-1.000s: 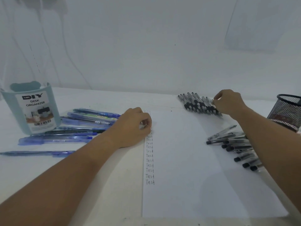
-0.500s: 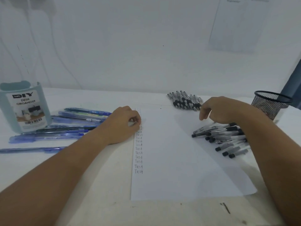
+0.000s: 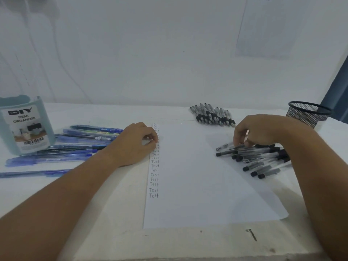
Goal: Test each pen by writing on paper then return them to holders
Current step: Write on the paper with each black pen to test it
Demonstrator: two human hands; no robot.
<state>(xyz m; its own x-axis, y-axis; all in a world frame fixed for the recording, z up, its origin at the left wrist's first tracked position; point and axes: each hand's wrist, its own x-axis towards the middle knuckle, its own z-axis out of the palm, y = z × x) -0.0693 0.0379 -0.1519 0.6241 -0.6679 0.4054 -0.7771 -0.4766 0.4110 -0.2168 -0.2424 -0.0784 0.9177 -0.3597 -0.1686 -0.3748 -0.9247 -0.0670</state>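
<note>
A pale wall (image 3: 169,53) fills the far half of the view; a faint sheet (image 3: 267,29) hangs on it at upper right, and a dark blue vertical edge (image 3: 337,95) shows at the far right. Below it, a white table (image 3: 116,213) spans the full width, with small dark marks near its near edge.

A white sheet of paper (image 3: 203,176) lies flat at centre. A column of handwritten "Test" entries (image 3: 154,174) runs down its left margin.

At far left stands a pale blue desk organizer (image 3: 24,127), upright, labelled "DIY DESK ORGANIZER". Just right of it and nearer, a group of blue pens (image 3: 75,146) lies flat on the table. At far right stands a black mesh holder (image 3: 308,113), upright.

A row of grey-and-black pens (image 3: 212,115) lies beyond the paper's far right corner. A loose pile of clear black-capped pens (image 3: 261,159) rests on the paper's right edge.

The left hand (image 3: 133,144) rests on the paper's left edge, fingers curled under, knuckles over the upper entries; whether it grasps anything cannot be determined. The right hand (image 3: 258,130) sits on the far side of the clear-pen pile, fingers bent down onto the pens; a firm hold on any single pen cannot be confirmed.
</note>
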